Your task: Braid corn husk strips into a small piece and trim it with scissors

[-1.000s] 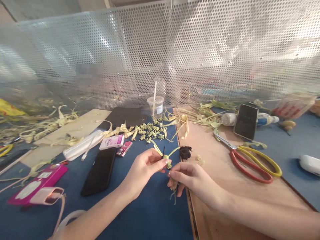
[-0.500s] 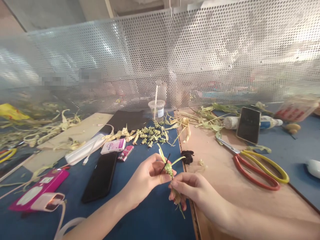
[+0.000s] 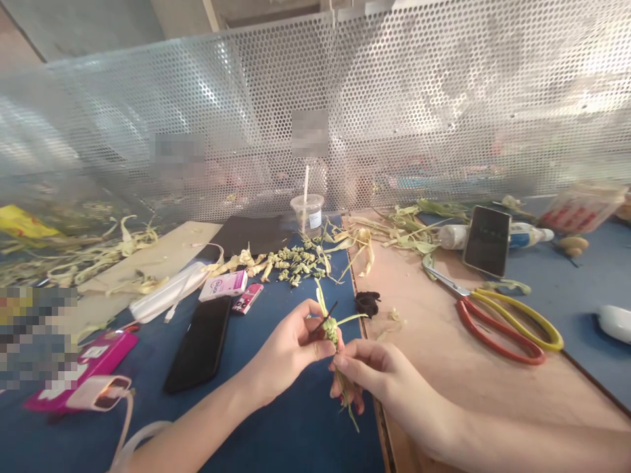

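A small knotted piece of green leaf strips [image 3: 329,330] is held between my two hands over the join of the blue mat and the tan board. My left hand [image 3: 298,338] pinches its upper part from the left, thumb pressed to it. A thin dark stick [image 3: 330,313] crosses the piece near those fingers; what it is I cannot tell. My right hand [image 3: 372,371] closes its thumb and fingertips on the lower end, where loose strips [image 3: 351,404] hang down. Beyond lies a heap of similar green knotted pieces [image 3: 300,263], and a dark crumpled bundle [image 3: 367,303] sits behind my right hand.
Red-and-yellow-handled scissors [image 3: 507,322] lie on the tan board [image 3: 444,381] at right. A propped phone [image 3: 488,241] leans on a bottle [image 3: 530,235]. Leftward are a black phone [image 3: 200,348] and a pink pack [image 3: 224,286]. A lidded plastic cup [image 3: 306,213] stands before a perforated metal screen [image 3: 276,98].
The camera view has shifted slightly, and the hands sit marginally further left in the picture. Both keep the same hold on the knotted leaf piece.
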A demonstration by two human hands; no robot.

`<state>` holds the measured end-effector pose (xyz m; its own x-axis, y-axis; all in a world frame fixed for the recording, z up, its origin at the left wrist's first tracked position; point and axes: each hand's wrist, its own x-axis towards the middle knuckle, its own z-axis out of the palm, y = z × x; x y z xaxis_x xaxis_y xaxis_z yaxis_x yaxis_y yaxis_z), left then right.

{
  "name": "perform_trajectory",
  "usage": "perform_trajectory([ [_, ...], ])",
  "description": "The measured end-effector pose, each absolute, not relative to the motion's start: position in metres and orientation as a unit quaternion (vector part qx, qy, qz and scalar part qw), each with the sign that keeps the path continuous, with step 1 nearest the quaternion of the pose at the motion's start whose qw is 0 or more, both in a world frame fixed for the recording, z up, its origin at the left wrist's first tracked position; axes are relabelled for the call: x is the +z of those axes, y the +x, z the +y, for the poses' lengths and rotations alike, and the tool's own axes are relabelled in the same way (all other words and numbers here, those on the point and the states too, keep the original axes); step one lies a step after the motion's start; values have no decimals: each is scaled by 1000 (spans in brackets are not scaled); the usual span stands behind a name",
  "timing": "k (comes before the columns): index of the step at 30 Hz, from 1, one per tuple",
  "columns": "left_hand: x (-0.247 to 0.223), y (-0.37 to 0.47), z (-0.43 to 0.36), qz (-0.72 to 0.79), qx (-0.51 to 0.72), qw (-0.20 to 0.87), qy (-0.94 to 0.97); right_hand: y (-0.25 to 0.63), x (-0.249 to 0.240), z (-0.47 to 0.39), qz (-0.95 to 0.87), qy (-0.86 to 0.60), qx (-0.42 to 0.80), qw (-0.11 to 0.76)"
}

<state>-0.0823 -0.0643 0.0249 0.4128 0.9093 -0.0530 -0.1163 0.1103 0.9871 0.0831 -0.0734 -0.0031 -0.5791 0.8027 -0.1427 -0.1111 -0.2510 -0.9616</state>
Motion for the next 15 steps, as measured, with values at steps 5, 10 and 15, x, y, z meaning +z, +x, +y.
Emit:
perform_trajectory([
  [5, 26, -84, -65, 380, 391, 647, 534, 84, -2, -75, -525, -321, 720, 319],
  [10, 22, -88, -64, 384, 419, 660, 492, 90, 9, -76, -568, -325, 681, 328],
  [15, 21, -89, -64, 407, 430, 664, 456, 95, 8, -74, -659, -348, 584, 323],
])
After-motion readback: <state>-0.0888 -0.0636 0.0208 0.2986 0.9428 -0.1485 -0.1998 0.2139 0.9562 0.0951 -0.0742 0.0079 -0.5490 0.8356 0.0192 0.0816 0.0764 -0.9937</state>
